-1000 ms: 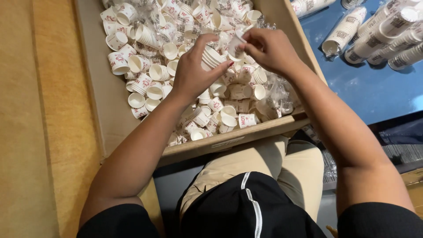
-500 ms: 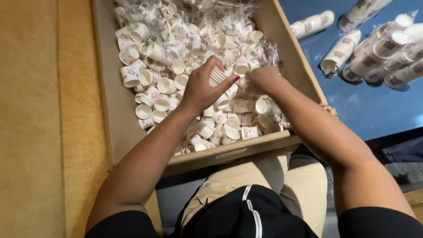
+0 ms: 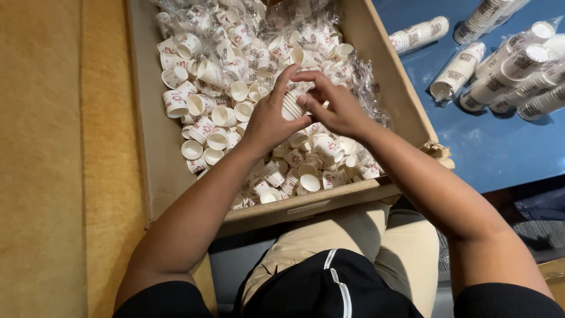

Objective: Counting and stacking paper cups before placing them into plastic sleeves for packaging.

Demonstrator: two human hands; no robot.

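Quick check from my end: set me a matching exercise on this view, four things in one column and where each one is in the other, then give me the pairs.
Things:
1. nested stack of small paper cups
2. loose paper cups
3. wrapped cup sleeves
4. cardboard box

Places:
A. lying on the blue surface, right of the box
B. between the left hand and right hand
C. in front of the person's knees, holding the cups
D. scattered inside the box among clear plastic

Pairs: 1-B, 2-D, 3-A, 4-C
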